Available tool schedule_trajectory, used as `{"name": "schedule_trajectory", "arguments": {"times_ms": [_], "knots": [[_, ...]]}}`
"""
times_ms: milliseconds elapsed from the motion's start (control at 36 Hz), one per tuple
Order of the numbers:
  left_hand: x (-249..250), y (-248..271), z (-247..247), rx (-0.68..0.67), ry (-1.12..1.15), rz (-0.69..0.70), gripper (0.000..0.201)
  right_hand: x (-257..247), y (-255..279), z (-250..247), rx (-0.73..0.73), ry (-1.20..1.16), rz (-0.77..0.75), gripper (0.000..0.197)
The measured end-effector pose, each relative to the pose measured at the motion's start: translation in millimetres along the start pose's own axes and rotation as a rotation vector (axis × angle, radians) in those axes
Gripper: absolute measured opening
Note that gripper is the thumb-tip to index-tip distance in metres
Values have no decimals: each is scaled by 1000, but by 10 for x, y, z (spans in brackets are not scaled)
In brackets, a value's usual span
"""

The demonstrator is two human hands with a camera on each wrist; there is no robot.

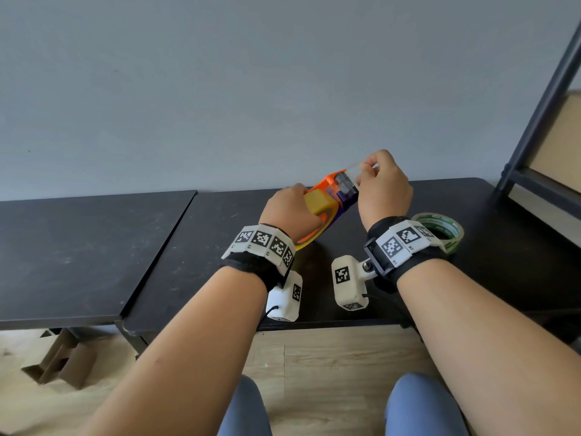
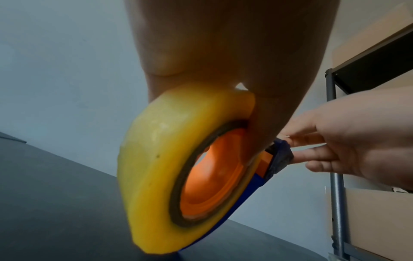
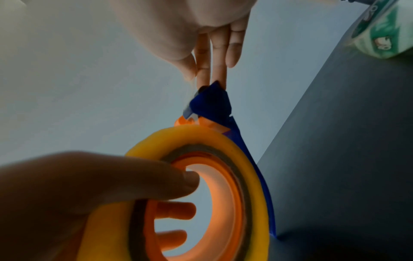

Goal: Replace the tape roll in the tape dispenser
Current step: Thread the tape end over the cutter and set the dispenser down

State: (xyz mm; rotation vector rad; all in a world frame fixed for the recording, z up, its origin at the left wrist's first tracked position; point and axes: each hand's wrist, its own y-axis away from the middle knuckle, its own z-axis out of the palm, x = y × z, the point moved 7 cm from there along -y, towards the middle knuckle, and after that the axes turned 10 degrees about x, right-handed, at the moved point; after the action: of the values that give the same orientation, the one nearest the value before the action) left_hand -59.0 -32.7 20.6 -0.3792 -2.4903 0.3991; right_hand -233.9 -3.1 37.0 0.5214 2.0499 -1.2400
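Note:
My left hand point(image 1: 290, 209) grips the tape dispenser point(image 1: 338, 191), thumb hooked into the orange hub point(image 3: 225, 190) and fingers through it from the other side. A yellow tape roll point(image 2: 156, 159) sits on that hub, its lower edge near the black table point(image 1: 220, 247). The dispenser's blue head point(image 3: 212, 102) tilts up and away from me. My right hand point(image 1: 366, 171) pinches the clear tape end point(image 1: 353, 169) just above the head, thumb against fingers point(image 3: 202, 70). A second roll with green print point(image 1: 446, 229) lies flat on the table behind my right wrist.
A grey wall stands close behind the table. A black metal shelf frame point(image 1: 534, 136) with cardboard boxes rises at the right edge. A second black table top point(image 1: 78, 247) adjoins on the left. Folded cardboard point(image 1: 59, 360) lies on the wooden floor below.

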Motion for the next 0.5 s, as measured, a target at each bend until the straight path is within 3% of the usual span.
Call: {"name": "schedule_trajectory", "arguments": {"times_ms": [500], "knots": [[-86,-69,-23,2,-28,-12,48,28,61,-19,8,-267,217,11]]}}
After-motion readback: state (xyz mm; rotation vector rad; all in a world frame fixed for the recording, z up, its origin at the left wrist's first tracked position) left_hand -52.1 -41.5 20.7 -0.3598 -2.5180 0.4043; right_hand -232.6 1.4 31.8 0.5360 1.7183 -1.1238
